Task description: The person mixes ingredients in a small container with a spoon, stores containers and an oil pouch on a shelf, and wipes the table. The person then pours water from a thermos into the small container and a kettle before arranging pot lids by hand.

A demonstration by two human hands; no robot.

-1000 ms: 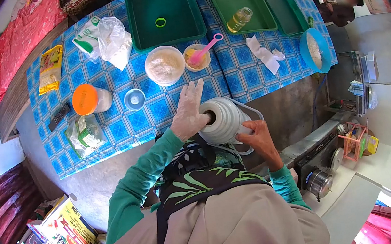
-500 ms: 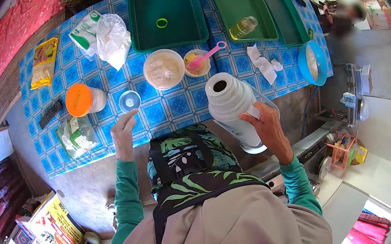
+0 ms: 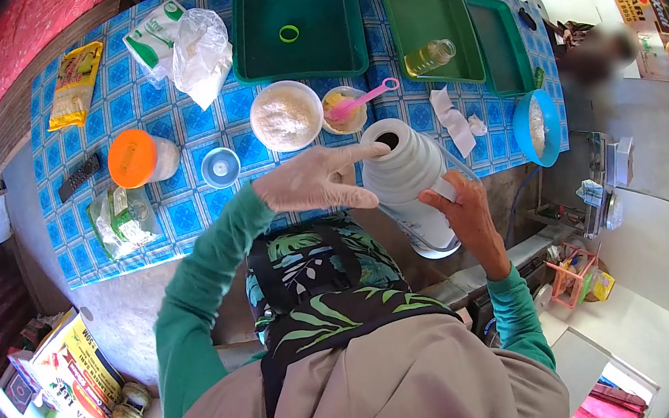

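Observation:
A white thermos flask (image 3: 406, 168) with a ribbed top and an open dark mouth stands tilted at the table's front edge. My right hand (image 3: 465, 208) is closed round its handle. My left hand (image 3: 318, 179), gloved or dusted white, has its fingers spread; the index fingertip is at the flask's mouth. Behind them are a tub of white powder (image 3: 286, 115) and a small bowl (image 3: 345, 111) with yellow contents and a pink spoon (image 3: 367, 100). A blue cup-like lid (image 3: 221, 168) lies left of my left hand.
Green trays (image 3: 299, 59) line the back, one holding a bottle of yellow liquid (image 3: 430, 57). An orange-lidded jar (image 3: 134, 158), remote (image 3: 80, 177) and plastic bags are at left. A blue bowl (image 3: 524, 130) stands at right. Another person (image 3: 595, 56) is beyond the table.
My left hand first went from the flask to beside the blue lid, then came back to the flask's mouth. My right hand moved the flask right and kept hold of its handle.

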